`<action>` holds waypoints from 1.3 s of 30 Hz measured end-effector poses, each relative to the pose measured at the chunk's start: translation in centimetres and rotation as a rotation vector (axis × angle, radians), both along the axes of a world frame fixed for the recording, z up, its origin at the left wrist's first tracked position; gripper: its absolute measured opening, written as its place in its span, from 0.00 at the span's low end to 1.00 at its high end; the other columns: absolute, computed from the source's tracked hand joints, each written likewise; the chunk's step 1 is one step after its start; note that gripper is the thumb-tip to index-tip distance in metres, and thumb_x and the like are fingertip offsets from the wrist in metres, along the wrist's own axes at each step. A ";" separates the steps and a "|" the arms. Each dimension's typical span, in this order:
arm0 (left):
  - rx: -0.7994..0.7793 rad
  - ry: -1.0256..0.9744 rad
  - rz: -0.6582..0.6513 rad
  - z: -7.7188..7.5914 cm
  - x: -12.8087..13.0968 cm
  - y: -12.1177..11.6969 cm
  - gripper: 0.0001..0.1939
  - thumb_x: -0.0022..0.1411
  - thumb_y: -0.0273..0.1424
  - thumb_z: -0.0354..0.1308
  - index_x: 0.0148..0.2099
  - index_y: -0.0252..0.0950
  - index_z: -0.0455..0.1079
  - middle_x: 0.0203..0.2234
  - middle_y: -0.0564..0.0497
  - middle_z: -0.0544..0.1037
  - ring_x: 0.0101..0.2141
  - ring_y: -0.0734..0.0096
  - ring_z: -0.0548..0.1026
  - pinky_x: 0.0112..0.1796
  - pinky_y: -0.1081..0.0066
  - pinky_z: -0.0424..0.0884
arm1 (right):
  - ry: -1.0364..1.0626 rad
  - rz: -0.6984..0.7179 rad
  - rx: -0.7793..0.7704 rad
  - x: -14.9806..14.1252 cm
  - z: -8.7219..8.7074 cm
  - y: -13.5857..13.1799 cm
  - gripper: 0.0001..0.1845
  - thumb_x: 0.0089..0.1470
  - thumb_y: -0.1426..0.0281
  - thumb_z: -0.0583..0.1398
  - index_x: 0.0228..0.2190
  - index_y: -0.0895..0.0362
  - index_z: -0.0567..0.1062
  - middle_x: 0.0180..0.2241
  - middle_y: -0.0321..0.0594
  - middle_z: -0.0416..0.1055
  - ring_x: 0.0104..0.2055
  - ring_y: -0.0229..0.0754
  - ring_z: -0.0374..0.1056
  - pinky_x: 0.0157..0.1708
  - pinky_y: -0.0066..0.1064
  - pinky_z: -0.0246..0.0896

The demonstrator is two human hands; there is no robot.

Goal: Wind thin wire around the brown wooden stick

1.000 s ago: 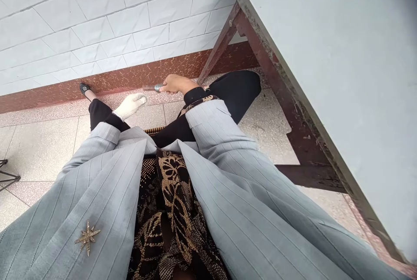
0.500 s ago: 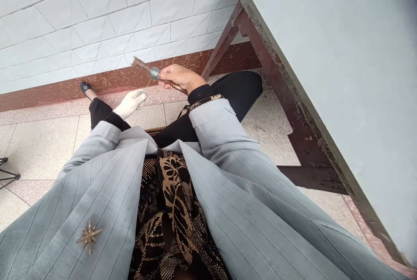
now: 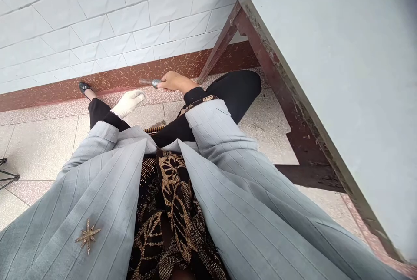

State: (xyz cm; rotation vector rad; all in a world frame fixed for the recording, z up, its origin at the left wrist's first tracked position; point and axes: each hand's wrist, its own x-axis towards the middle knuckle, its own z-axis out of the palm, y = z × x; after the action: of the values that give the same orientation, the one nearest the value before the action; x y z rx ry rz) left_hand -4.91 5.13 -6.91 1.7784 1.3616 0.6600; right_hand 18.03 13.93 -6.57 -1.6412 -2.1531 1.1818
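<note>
Right hand (image 3: 176, 81): upper centre, fingers gripping wire-wound stick (image 3: 146, 81)
Left gloved hand (image 3: 127, 103): left of centre, fingers curled, can't tell if gripping
Table (image 3: 345, 80): upper right

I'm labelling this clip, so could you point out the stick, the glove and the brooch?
Stick (image 3: 146, 81): head view, on its brown end.
Glove (image 3: 126, 103): head view, on its middle.
Brooch (image 3: 87, 236): head view, on its centre.
</note>
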 end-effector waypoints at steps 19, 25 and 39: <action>-0.093 -0.203 0.006 -0.4 0.3 0.0 0.18 0.71 0.46 0.55 0.35 0.38 0.67 0.18 0.58 0.59 0.19 0.77 0.55 0.23 0.73 0.55 | 0.651 0.082 -0.048 1.0 1.2 -1.1 0.23 0.70 0.52 0.58 0.42 0.60 0.76 0.26 0.37 0.72 0.26 0.33 0.63 0.26 0.25 0.59; -0.064 -0.048 0.013 0.6 0.5 -0.5 0.14 0.68 0.40 0.56 0.33 0.37 0.67 0.18 0.57 0.61 0.20 0.77 0.57 0.23 0.73 0.54 | 0.414 -0.097 0.019 0.7 -0.4 0.2 0.23 0.68 0.51 0.59 0.43 0.60 0.76 0.22 0.39 0.70 0.24 0.37 0.64 0.24 0.27 0.61; 0.020 0.115 -0.078 -0.2 0.3 -0.2 0.14 0.65 0.38 0.54 0.32 0.35 0.70 0.21 0.56 0.65 0.25 0.74 0.61 0.28 0.72 0.57 | -0.270 0.344 -0.210 0.3 -0.4 -0.3 0.20 0.63 0.60 0.67 0.25 0.61 0.76 0.19 0.35 0.68 0.21 0.33 0.59 0.25 0.28 0.55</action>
State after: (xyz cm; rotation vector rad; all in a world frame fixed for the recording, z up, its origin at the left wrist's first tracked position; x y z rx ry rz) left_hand -4.61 4.97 -7.13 1.9005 1.3584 0.5383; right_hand 18.29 13.66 -7.00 -1.6362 -2.6449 1.3881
